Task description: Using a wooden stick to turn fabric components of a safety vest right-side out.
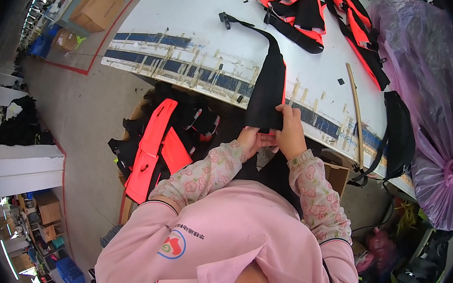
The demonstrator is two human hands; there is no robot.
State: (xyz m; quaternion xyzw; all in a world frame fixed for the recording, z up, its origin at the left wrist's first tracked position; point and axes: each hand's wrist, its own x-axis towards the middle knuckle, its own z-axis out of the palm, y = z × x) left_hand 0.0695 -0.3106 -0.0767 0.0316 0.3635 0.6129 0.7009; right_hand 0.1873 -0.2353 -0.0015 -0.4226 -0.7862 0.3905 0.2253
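Across a white worktable (192, 14) in a workshop lies a black fabric piece (271, 91). Left hand (251, 141) and right hand (290, 135) pinch its near edge; the rest extends away from them.

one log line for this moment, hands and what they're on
left hand: grips black fabric piece at lower edge | right hand: pinches same edge | piece lies over white table edge | wooden stick to the right

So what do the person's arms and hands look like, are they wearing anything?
Both forearms wear loose pale sleeve covers printed with pink flowers, left sleeve and right sleeve, each gathered at the wrist by an elastic cuff. Above them is a pink top with dark trim at its short sleeves. The left hand and right hand are bare, without gloves.
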